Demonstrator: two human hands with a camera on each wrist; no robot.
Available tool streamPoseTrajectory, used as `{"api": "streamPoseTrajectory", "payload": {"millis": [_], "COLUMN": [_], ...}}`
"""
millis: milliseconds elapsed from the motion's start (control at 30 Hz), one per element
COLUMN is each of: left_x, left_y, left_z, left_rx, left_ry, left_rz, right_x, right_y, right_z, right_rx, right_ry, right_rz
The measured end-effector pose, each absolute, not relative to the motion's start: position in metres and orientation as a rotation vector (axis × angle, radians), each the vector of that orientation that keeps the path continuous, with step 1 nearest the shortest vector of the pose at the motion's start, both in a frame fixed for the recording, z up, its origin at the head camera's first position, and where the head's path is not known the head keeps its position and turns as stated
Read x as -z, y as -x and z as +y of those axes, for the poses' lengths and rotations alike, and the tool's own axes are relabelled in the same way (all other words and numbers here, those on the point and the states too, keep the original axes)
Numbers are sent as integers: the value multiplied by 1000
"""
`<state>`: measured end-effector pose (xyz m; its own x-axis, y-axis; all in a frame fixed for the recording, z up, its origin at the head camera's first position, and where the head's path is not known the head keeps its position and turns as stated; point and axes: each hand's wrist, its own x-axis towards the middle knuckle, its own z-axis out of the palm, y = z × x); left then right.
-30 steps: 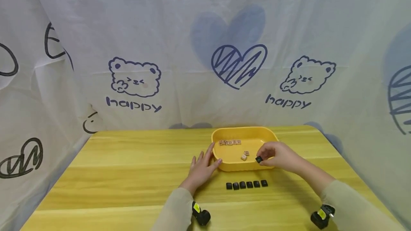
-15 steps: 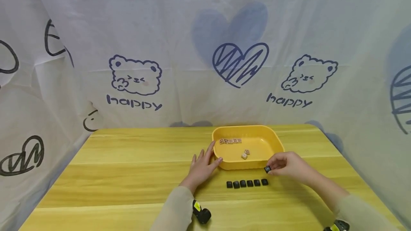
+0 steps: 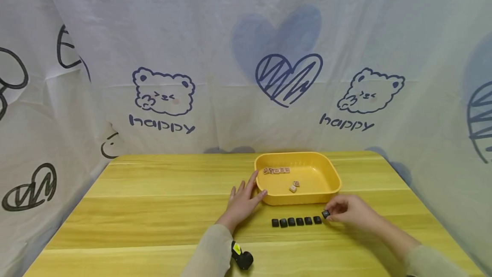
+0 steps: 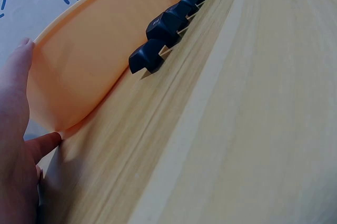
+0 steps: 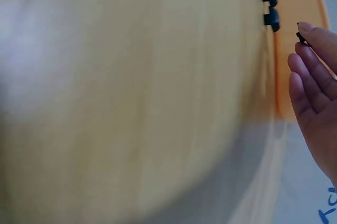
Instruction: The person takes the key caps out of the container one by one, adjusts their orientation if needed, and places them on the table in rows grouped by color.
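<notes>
Between its thumb and fingertips my right hand (image 3: 353, 212) pinches a small black keycap (image 3: 326, 214), just right of a row of black keycaps (image 3: 300, 221) on the table. In the right wrist view only a dark edge of the held keycap (image 5: 301, 38) shows between the fingers. My left hand (image 3: 242, 204) touches the left end of a yellow tray (image 3: 300, 200), fingers spread and fairly straight. The left wrist view has the thumb at the rim of the tray (image 4: 89, 50) and a fingertip low against its wall.
Inside the tray lie several small beige pieces (image 3: 276, 171) in a row at the back left, and two loose beige pieces (image 3: 293, 189) near the front. The wood-grain table (image 3: 153, 208) ends at a printed cloth (image 3: 223, 110) behind.
My right hand has carried the keycap from over the tray's front right edge down and right, to the right end of the black row. The left hand stays at the tray.
</notes>
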<state>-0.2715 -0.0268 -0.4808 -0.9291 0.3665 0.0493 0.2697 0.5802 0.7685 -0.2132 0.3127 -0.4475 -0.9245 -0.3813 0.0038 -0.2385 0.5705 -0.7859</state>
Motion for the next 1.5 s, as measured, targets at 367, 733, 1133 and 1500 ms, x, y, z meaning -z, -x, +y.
{"api": "streamPoseTrajectory", "payload": {"millis": [367,733,1133,1500], "left_x": [482,483,483,484], "left_y": [274,275,275,274], "left_z": [-26,-25,-26,-26], "left_rx": [-1275,-1272,-1273,-1289], "left_ry": [-542,-541,-544,-537], "left_rz": [2690,2695,2696,2674], "right_x": [462,469,471,464], "right_y": [210,210,212,208], "right_z": [313,314,316,320], "right_rx": [1291,1332,1293,1275], "right_ry": [387,369,417,430], "right_rz": [2649,2669,2696,2715]}}
